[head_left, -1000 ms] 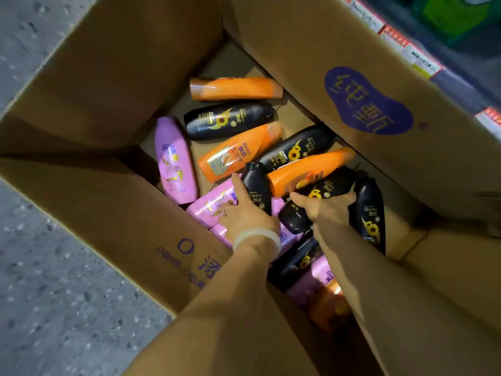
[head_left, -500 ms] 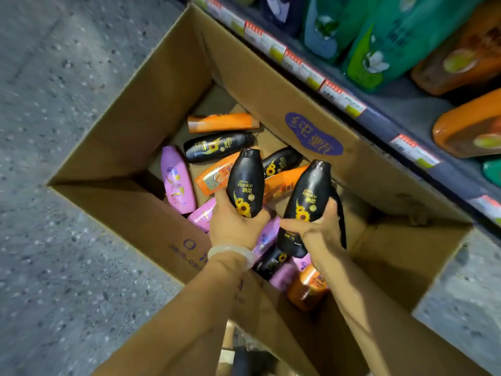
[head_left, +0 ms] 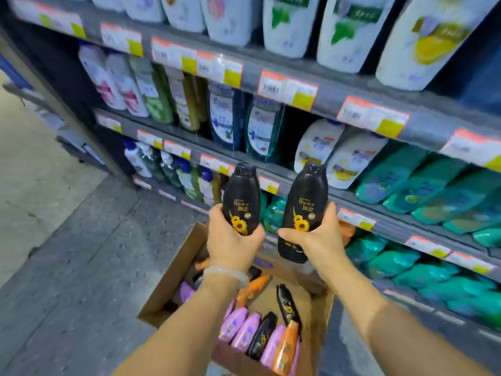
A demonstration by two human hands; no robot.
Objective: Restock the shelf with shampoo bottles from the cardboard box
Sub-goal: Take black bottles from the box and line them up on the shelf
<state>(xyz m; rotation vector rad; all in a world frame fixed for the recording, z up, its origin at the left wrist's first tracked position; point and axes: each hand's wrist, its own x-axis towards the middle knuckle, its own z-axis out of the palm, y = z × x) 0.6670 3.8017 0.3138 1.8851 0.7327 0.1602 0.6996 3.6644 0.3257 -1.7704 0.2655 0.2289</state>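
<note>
Black bottles (head_left: 240,202) gripped upright, shelf edge (head_left: 298,183) behind

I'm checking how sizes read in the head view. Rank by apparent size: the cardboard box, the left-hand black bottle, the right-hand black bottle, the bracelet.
1. cardboard box
2. and 3. right-hand black bottle looks slightly larger than the left-hand black bottle, but probably alike; nearness differs
4. bracelet

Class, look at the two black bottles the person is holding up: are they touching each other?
Apart. The head view shows shelf and teal packs between the left black bottle and the right black bottle.
</note>
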